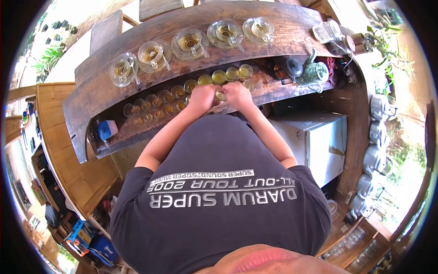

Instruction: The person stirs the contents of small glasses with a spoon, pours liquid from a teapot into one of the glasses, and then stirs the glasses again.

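Note:
My left hand [202, 97] and my right hand [238, 93] meet over the lower wooden shelf [273, 91]. Both are closed around one small glass of yellow-green tea [221, 96] between them. The glass belongs to a row of several small tea glasses [219, 76] that runs along the shelf to the left [150, 101]. On the curved counter top [91, 86] above stand several glass cups on saucers [190, 42], each with tea and a spoon.
A glass teapot [315, 72] and a dark pot [292, 67] stand at the shelf's right end, with a glass jar [327, 31] on the counter above. A blue-and-white object [107, 129] sits at the left end. A white cabinet [315, 137] stands below right.

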`<state>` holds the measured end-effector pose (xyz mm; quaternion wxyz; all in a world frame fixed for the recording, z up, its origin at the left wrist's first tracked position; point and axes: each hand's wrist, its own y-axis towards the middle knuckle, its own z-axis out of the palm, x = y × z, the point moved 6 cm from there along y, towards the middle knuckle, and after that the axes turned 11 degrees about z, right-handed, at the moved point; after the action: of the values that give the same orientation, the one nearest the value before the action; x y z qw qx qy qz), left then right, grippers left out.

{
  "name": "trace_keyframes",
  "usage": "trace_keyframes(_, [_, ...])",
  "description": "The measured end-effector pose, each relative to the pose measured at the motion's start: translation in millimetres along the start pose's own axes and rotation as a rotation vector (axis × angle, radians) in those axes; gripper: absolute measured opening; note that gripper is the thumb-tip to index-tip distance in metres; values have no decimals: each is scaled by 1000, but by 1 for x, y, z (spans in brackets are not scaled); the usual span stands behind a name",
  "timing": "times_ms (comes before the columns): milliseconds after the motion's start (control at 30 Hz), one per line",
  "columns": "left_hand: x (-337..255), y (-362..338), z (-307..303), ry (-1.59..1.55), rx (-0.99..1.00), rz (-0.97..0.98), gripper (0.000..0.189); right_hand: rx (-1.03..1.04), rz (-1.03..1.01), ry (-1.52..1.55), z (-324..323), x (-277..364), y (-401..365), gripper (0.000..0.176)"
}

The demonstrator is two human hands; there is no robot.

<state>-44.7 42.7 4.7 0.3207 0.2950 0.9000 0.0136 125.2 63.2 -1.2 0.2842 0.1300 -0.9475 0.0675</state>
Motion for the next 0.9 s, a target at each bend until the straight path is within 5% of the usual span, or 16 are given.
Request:
trace_keyframes(200, [9, -7, 14, 37, -8, -36, 56, 63, 85, -37, 0, -5, -11, 18])
trace_keyframes(267, [-1, -5, 3, 8, 36, -62, 57, -74, 1, 71, -13, -1, -9, 18])
trace_keyframes(433, [-1, -11, 7, 23, 16, -90, 58, 104, -15, 14, -2, 1, -8, 14])
trace_keyframes(900, [-15, -16, 19, 127, -15, -284, 63, 136, -253, -10, -6, -3, 17, 11])
